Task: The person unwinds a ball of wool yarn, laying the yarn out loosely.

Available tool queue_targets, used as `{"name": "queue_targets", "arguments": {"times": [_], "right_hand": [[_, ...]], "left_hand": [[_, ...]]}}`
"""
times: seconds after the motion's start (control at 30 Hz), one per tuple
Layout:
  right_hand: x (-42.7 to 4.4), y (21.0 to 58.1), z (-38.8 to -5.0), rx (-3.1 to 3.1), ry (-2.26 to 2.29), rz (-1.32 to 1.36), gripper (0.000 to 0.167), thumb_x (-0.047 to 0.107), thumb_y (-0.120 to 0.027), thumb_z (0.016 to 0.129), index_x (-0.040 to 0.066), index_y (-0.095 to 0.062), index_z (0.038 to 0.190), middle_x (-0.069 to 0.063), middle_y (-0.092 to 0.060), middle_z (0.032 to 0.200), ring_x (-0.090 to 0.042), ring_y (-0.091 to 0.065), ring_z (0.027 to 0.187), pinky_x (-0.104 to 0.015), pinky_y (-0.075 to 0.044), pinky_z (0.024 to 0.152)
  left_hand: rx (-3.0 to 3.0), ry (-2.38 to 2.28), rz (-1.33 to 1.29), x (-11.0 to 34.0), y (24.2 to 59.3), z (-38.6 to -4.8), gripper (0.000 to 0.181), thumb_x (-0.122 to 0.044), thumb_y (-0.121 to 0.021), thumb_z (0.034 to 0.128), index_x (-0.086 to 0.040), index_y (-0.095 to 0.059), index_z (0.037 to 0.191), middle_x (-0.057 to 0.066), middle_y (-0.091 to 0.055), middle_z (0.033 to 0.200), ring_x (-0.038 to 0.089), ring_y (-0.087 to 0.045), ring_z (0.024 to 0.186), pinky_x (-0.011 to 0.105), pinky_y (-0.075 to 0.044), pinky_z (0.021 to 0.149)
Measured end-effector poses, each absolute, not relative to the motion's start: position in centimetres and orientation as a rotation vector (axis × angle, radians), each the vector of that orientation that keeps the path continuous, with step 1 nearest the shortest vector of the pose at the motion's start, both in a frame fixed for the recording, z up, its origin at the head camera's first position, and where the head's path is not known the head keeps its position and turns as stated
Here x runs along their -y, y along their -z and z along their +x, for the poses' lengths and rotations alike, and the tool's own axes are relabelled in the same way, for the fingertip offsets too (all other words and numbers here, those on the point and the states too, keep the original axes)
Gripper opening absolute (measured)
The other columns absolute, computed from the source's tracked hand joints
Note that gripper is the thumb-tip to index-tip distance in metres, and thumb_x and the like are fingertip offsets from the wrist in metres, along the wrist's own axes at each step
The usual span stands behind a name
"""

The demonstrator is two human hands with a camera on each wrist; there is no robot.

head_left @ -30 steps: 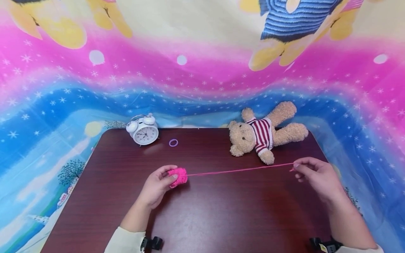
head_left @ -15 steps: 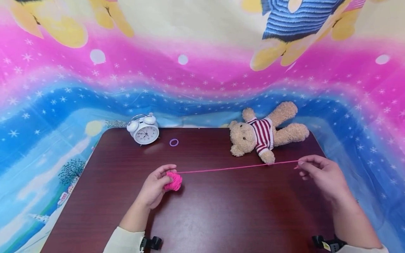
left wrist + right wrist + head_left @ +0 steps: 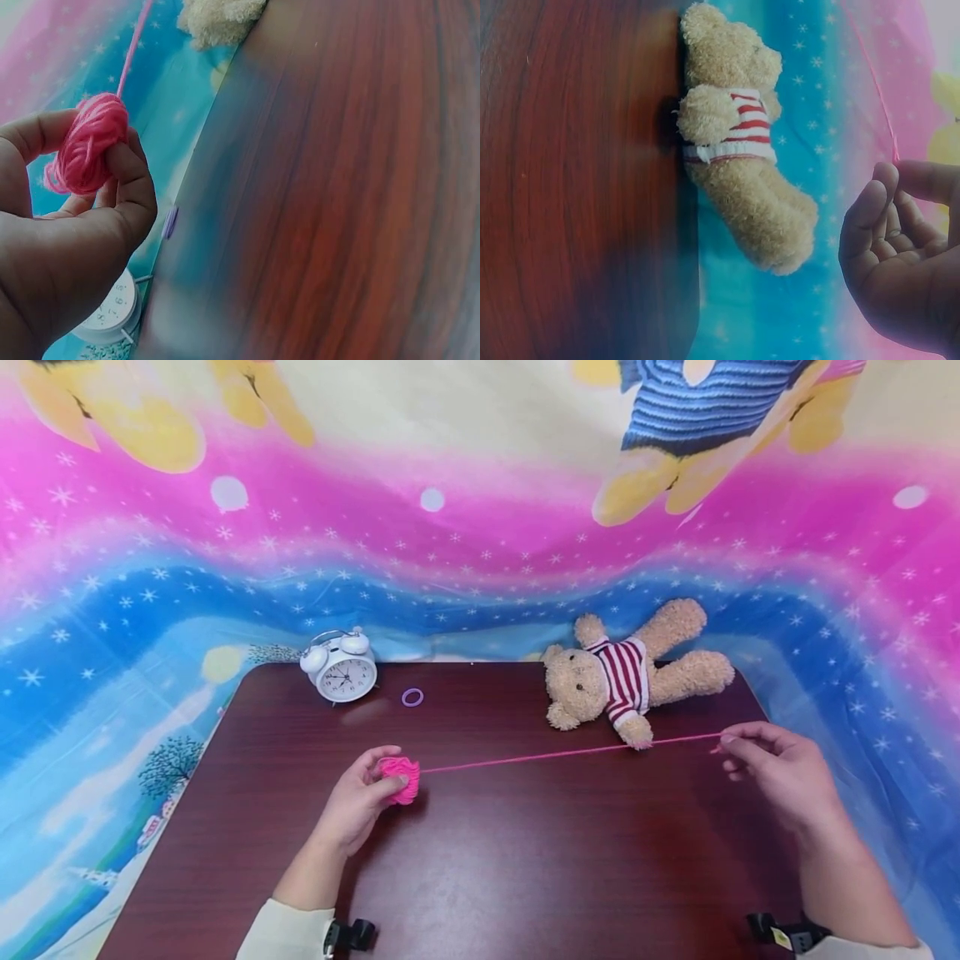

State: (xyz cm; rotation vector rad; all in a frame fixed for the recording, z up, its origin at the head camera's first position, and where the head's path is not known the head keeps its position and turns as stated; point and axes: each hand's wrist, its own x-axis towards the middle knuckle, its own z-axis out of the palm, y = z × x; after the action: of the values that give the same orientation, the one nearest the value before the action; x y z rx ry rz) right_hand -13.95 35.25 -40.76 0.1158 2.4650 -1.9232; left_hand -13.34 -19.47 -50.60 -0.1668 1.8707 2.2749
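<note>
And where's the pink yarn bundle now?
In the head view, the pink yarn bundle is left of centre, held in the left hand over the table, nearer the camera than the purple ring.

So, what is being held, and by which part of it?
The left hand holds the pink yarn bundle by its sides; the right hand pinches its strand near the end.

The yarn (image 3: 90, 142) looks fibrous and matt, the wood-grain table (image 3: 525, 852) smooth (faintly glossy), the bear (image 3: 583, 687) fuzzy plush.

White clock (image 3: 347, 678), purple ring (image 3: 404, 699), teddy (image 3: 624, 677).
</note>
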Motion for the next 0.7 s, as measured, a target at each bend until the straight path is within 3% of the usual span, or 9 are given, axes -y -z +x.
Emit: {"name": "queue_targets", "arguments": {"times": [0.3,0.5,0.7], "right_hand": [[-36.9,41.2,-14.2,-2.344,2.067,0.218,0.005,0.015,-0.071,0.100,0.018,-0.076,0.101,0.004,-0.076,0.086,-0.011,-0.069,0.071,-0.026,-0.060,0.064],[-37.8,41.7,-14.5,-2.296,2.140,0.264,0.007,0.013,-0.072,0.099,0.018,-0.077,0.098,0.003,-0.076,0.085,-0.011,-0.070,0.070,-0.026,-0.060,0.062],[-38.7,41.9,-14.5,-2.304,2.125,0.322,0.006,0.015,-0.073,0.099,0.018,-0.078,0.097,0.004,-0.075,0.084,-0.010,-0.070,0.069,-0.026,-0.060,0.062]], "left_hand": [[-1.886,-2.271,-0.205,21.4,50.9,-13.2,0.052,0.004,-0.066,0.0968,0.007,-0.041,0.143,0.007,-0.071,0.108,0.016,-0.074,0.092,0.029,-0.060,0.085],[-1.927,-2.202,-0.209,22.7,50.8,-12.9,0.060,-0.003,-0.069,0.0985,0.007,-0.038,0.148,0.010,-0.068,0.118,0.020,-0.075,0.097,0.034,-0.060,0.088],[-1.996,-2.157,-0.241,23.8,50.6,-12.7,0.061,-0.011,-0.072,0.0985,0.006,-0.040,0.148,0.010,-0.063,0.119,0.017,-0.071,0.096,0.031,-0.060,0.086]]}}
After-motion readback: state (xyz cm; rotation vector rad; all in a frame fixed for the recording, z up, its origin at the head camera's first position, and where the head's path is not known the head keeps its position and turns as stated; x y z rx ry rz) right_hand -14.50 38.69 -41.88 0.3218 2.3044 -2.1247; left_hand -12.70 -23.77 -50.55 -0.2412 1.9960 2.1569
